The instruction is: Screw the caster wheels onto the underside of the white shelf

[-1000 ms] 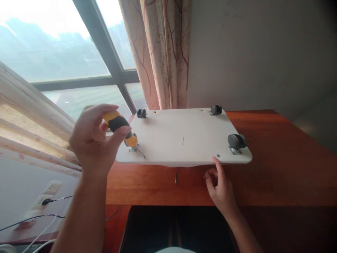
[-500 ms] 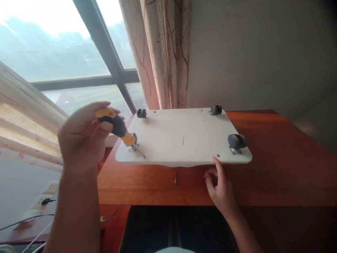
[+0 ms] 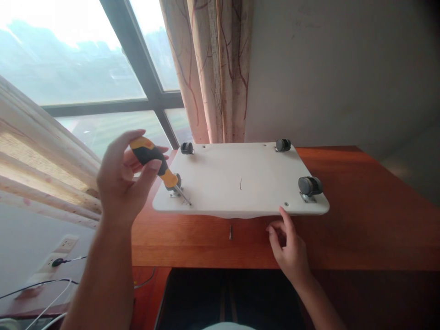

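Note:
My left hand (image 3: 125, 181) is closed around the yellow and black handle of a screwdriver (image 3: 154, 162). Its metal shaft slants down to the right, and the tip meets the near left corner area of a white board (image 3: 220, 174). Black caster wheels stand at the board's corners; the near left caster (image 3: 177, 179) is partly behind the screwdriver. My right hand (image 3: 288, 243) rests at the near right edge, index finger extended against the board close to a screw hole (image 3: 286, 204), other fingers curled. A small metal screw (image 3: 231, 232) lies on the table in front of the board.
The board lies on a reddish wooden table (image 3: 371, 215). Behind it hang patterned curtains (image 3: 220, 73) beside a window (image 3: 85, 59). At lower left, a wall socket (image 3: 51, 263) has a black plug and cables. A dark chair seat (image 3: 230, 293) is below the table edge.
My left hand has shifted right and turned around the screwdriver handle, its fingers looser. The screwdriver tip stays in nearly the same place on the board. My right hand has hardly moved.

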Demonstrator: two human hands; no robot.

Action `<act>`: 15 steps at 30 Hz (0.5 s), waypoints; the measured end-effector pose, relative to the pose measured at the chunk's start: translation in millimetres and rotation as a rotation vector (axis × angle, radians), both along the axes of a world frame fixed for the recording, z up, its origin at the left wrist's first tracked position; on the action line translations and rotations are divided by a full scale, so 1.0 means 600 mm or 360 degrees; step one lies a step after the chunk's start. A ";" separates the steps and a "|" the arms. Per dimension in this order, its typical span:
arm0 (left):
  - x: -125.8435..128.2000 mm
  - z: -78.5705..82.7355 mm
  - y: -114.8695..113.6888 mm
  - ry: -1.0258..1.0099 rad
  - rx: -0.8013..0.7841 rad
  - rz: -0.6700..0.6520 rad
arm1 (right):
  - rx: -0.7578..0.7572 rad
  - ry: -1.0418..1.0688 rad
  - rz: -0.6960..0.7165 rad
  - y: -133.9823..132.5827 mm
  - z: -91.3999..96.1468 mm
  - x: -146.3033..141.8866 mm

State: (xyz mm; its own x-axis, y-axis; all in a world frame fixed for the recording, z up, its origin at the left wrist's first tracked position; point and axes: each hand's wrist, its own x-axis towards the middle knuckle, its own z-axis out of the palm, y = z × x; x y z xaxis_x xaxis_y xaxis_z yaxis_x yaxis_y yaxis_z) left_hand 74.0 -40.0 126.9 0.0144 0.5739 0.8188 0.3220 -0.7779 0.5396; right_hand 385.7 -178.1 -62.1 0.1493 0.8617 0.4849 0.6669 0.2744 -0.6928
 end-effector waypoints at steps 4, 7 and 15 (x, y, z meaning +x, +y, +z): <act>-0.007 0.000 -0.005 0.0070 0.0010 0.0025 | -0.0004 -0.0428 0.0352 0.000 0.026 -0.019; -0.005 0.005 -0.008 0.0040 -0.0004 0.0023 | -0.0199 -0.0682 0.0636 0.006 0.051 -0.048; -0.009 0.030 0.011 -0.0087 0.0395 0.0083 | -0.0440 -0.1214 0.0810 0.034 0.074 -0.108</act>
